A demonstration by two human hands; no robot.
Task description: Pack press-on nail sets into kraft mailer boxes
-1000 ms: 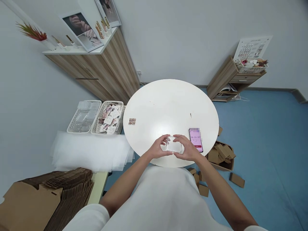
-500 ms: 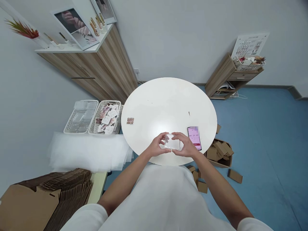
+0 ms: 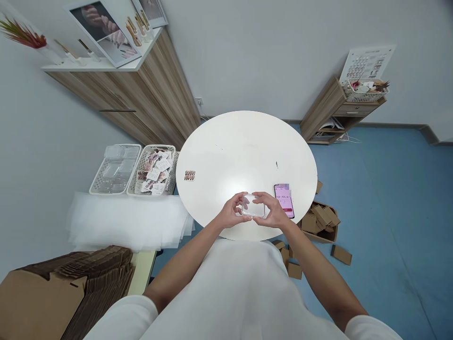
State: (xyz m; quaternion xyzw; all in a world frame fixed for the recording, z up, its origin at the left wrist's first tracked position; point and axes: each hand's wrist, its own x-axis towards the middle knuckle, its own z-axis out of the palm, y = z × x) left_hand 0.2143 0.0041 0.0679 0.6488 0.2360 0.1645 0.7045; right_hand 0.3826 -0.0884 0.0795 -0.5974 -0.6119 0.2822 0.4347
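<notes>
Between both hands I hold a small clear plastic box over the near part of the round white table. My left hand grips its left end, fingers on the far edge and thumb on the near edge. The right end is gripped the same way by my right hand. Fingertips show through the clear plastic. A phone with a timer on its pink screen lies just right of my right hand. Farther left on the table lies a small set of brownish press-on nails.
At left stand a basket of clear boxes and a basket of printed cards. Nearer are translucent sheets and stacked flat cardboard. Small brown boxes fill a carton on the floor at right; others lie around it.
The whole view has shifted slightly, so the surroundings sit a little higher and farther left. Both hands keep the same hold on the clear box.
</notes>
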